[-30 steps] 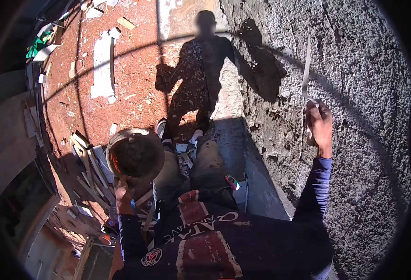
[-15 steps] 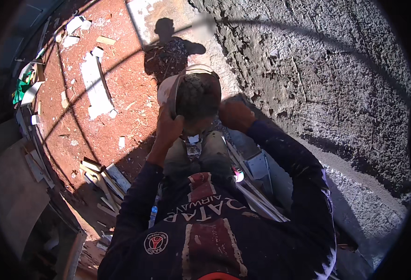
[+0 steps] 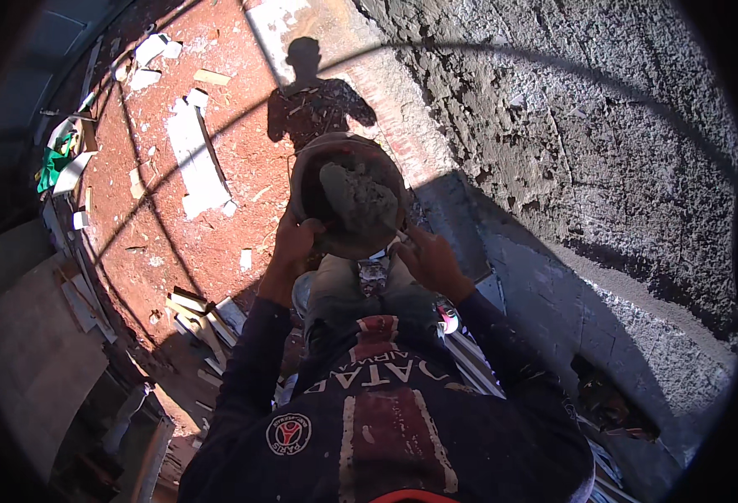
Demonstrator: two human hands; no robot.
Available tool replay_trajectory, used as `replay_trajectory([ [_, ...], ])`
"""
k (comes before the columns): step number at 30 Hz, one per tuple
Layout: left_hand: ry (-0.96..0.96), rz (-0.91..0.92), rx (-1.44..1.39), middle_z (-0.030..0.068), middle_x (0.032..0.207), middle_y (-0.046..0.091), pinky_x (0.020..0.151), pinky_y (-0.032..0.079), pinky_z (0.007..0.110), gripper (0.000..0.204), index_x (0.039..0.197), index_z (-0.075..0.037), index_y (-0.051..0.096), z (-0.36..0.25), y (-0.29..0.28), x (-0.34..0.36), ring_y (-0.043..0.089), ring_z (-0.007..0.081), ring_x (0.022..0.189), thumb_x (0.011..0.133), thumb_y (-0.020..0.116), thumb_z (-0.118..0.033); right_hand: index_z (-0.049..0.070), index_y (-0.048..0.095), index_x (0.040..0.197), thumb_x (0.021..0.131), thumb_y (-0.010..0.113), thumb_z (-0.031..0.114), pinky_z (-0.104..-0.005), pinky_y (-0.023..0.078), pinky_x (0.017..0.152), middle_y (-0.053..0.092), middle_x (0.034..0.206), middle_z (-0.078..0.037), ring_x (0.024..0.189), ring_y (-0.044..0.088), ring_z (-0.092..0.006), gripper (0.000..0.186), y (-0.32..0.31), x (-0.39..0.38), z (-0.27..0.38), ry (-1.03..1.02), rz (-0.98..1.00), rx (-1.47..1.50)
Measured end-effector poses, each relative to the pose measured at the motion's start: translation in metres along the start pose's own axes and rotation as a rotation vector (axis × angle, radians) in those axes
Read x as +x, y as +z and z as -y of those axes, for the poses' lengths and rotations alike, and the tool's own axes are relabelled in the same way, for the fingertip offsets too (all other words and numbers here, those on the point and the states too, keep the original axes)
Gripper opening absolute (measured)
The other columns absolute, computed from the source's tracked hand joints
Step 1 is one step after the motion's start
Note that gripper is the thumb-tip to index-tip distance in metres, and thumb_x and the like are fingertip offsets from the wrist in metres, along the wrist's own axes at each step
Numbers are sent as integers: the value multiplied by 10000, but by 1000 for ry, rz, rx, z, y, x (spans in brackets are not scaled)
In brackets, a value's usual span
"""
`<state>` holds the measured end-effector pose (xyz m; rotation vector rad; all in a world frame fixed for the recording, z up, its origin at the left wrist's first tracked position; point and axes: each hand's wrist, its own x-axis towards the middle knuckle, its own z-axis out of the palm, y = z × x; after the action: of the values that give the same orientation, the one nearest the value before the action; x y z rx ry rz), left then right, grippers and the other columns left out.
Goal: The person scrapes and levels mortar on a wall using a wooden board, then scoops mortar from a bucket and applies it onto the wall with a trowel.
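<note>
In front of my legs I hold up a round bucket, its open mouth facing me. Wet grey mortar lies inside, lumpy on the right and smoother on the left. My left hand is closed on the left side of the rim, thumb over the edge. My right hand is closed at the lower right of the rim. A thin handle-like piece shows at its fingertips, pointing into the bucket; what it belongs to is hidden in shadow and mortar.
A rough grey plastered wall rises along the right. Scrap wood lies at left by my legs, and a white board lies on the reddish ground. Green cloth and debris sit far left.
The bucket has turned so its mouth faces me more fully and the mortar shows. My right hand has come down and inward against the rim. The view has shifted slightly.
</note>
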<state>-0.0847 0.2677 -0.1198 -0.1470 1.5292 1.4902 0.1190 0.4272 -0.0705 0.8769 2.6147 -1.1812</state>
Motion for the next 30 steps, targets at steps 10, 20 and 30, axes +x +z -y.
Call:
replay_trajectory([
  [10, -68, -326, -136, 108, 1030, 604, 704, 547, 343, 468, 1188, -12, 523, -5, -47, -3, 614, 231, 875, 722, 565, 23, -19, 526, 967, 898, 518, 340, -515, 489, 664, 629, 744, -233, 751, 628, -420, 366, 37, 95, 19, -172, 226, -185],
  [20, 399, -390, 915, 85, 873, 613, 703, 475, 356, 210, 995, -3, 584, 66, -167, -25, 594, 220, 800, 808, 607, -96, -9, 545, 876, 863, 578, 311, -484, 471, 643, 617, 695, -216, 699, 615, -407, 322, 60, 204, 182, -604, 594, 449],
  [30, 244, -620, 1107, 160, 859, 632, 688, 522, 374, 249, 947, 3, 602, -9, -163, -30, 641, 294, 774, 699, 622, 11, 59, 554, 701, 917, 566, 266, -242, 347, 421, 471, 558, 20, 454, 446, -70, 299, -171, 464, -82, 206, 382, 800],
])
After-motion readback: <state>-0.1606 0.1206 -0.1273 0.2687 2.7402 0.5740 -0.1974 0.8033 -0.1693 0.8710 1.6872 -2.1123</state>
